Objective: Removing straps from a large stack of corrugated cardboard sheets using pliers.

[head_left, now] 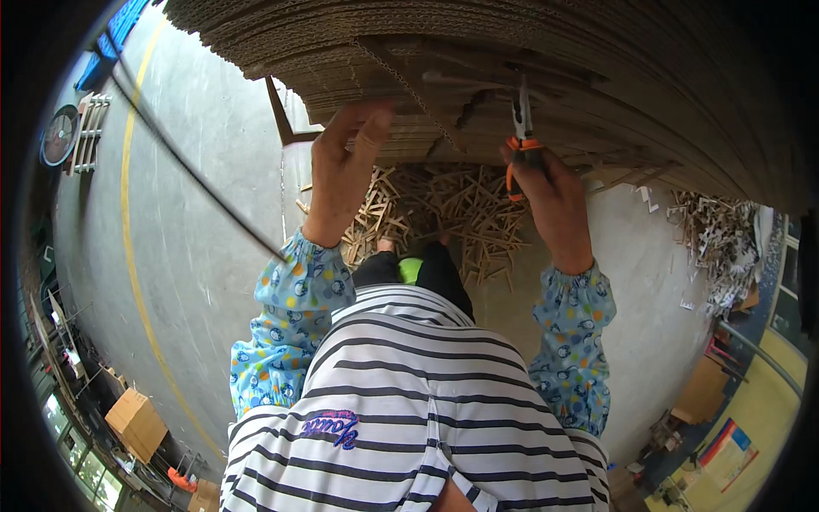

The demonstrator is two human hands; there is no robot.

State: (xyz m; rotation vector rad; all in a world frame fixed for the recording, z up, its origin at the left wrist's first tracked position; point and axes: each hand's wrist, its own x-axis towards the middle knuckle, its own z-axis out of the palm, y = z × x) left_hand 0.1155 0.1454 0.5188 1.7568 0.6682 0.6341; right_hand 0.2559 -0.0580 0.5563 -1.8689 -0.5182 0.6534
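A tall stack of brown corrugated cardboard sheets [316, 51] fills the top of the view, its layered edges facing me. My right hand [554, 200] is closed around the orange and black handles of a pair of pliers [523, 119]. The metal jaws point up and lie in front of the cardboard edges. My left hand [341, 175] is raised at the stack's lower left edge, thumb apart from the bent fingers, with nothing visible in it. Its fingertips are slightly blurred. Cut strips hang loose from the stack between the two hands.
Many narrow cardboard strips [478, 205] lie heaped on the floor around my feet. More scraps [712, 239] are piled at the right by a wall. A dark cable [188, 171] crosses the left side. A round fan [61, 135] and a cardboard box [136, 424] stand farther left.
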